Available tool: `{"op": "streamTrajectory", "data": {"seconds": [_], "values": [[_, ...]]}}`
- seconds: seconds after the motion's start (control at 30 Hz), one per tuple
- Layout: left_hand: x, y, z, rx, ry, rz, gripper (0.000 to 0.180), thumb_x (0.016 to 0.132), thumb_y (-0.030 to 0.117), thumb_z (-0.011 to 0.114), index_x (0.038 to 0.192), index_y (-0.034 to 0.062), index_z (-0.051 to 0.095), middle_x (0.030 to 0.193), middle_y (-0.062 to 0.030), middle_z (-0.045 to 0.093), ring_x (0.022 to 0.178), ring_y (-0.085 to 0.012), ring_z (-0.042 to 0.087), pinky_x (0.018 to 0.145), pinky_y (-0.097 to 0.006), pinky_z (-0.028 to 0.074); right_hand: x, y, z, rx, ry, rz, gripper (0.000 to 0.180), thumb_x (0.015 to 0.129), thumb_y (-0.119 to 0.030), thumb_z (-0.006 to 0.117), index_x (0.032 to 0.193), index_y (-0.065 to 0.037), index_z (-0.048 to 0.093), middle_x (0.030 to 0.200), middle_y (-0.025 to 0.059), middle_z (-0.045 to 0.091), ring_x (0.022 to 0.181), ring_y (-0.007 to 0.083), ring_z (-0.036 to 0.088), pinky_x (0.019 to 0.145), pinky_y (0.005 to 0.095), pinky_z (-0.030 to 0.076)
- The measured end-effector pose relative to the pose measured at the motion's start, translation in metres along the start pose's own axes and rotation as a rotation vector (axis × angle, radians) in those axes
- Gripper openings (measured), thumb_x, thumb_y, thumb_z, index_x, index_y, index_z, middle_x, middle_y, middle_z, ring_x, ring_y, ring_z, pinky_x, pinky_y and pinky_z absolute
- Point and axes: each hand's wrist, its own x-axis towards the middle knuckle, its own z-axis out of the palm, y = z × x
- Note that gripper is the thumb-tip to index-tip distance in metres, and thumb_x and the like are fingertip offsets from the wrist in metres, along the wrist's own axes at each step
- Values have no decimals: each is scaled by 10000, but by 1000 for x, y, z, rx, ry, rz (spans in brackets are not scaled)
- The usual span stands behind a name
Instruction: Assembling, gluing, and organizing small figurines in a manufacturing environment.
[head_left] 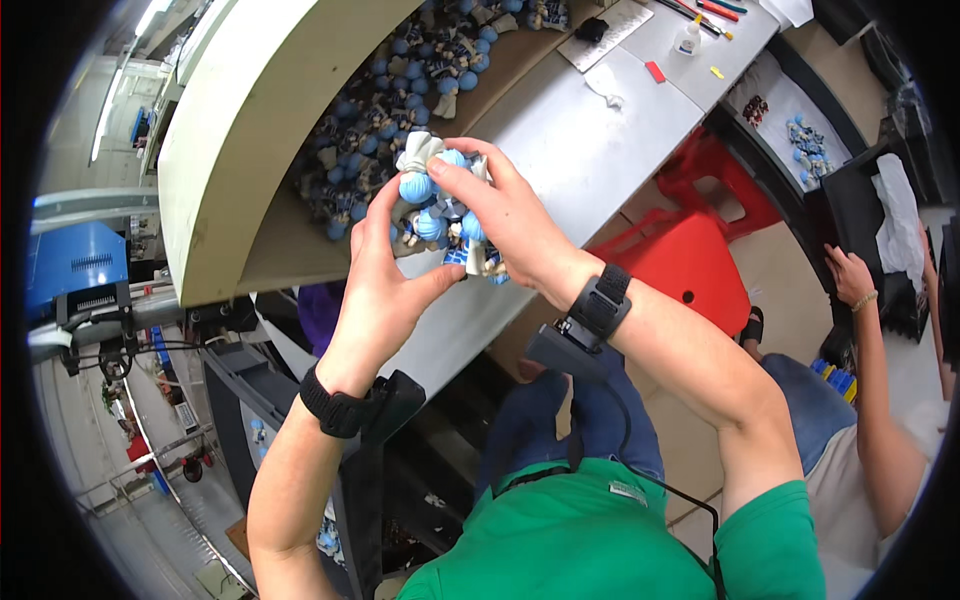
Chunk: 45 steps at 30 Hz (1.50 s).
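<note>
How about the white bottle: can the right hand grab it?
Probably not: the right hand is gripping figurines, and the bottle sits farther along the table, though nothing seems to block the way.

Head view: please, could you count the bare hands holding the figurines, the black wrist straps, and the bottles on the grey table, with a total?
Left hand and right hand holding figurines: 2
Black wrist straps: 2
Bottle on the grey table: 1
Total: 5
</note>
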Motion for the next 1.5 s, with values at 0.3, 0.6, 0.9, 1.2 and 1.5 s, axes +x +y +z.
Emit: {"op": "streamTrajectory", "data": {"seconds": [0.3,0.6,0.9,1.2,1.5], "values": [[148,-64,-15,-187,514,23,704,777,77,722,1379,3,364,1239,-181,537,1176,-247,514,954,-343,437,204,-18,35,107,104,12,612,879,-322,600,1368,-56,343,1178,134,578,1085,288,567,905,393,463],[100,-59,6,56,246,-57,696,865,167,624,1416,-72,270,1427,-248,367,1335,-276,353,1084,-339,281,215,30,-2,-1285,-127,-667,498,836,-304,577,1272,-85,478,1242,157,545,1248,311,441,946,541,386],[-18,-9,-29,40,-230,43,604,839,197,655,1352,-7,409,1334,-221,445,1267,-358,392,1063,-398,311,152,9,-4,-1420,-197,-996,233,797,-228,592,978,-94,651,1078,100,600,1064,284,545,870,462,418],[-157,-19,-121,-42,-236,-134,614,807,61,620,1383,38,408,1351,-147,484,1257,-256,452,1012,-322,347,-61,-14,-75,-1451,-433,-301,199,917,-248,546,1024,-89,599,1026,103,598,975,300,576,834,421,456],[-240,-63,-138,185,-216,156,451,892,117,622,1303,-3,480,1339,-187,455,1235,-306,436,1038,-365,331,-277,61,-172,-1365,211,276,276,840,-277,595,1006,-61,641,938,164,672,920,313,644,810,391,501]]}}
